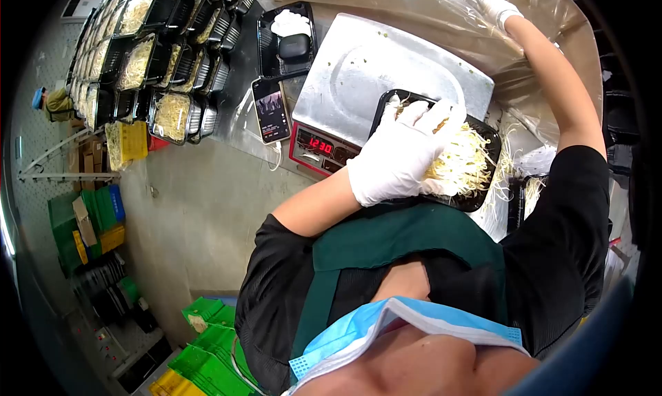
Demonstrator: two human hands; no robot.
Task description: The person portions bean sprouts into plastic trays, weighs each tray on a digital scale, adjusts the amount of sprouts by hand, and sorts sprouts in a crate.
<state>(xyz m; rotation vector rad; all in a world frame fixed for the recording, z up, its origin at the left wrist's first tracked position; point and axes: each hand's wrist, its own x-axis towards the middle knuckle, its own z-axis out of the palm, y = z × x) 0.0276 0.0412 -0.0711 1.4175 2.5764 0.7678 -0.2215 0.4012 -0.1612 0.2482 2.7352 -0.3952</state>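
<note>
My left hand [396,158], in a white glove, spans a heap of bean sprouts [465,161], its fingers bent over the upper side and its thumb on the lower side. The sprouts fill a black tray [494,144] that overlaps the front right corner of a metal scale [386,61]. The scale's red display reads about 1.230. Far up at the right, my gloved right hand [498,10] reaches into a large clear plastic bag [552,6]. Its fingers look stretched out, with a few sprouts beside them; the fingertips are small and partly unclear.
Stacked sprout trays [172,113] stand at the upper left. Beyond the scale's left edge are a phone [272,110] and a black tray holding a dark case [294,47]. Another sprout tray [533,192] lies near my right sleeve. Green crates [207,351] stand at the lower left. A person [56,105] is far left.
</note>
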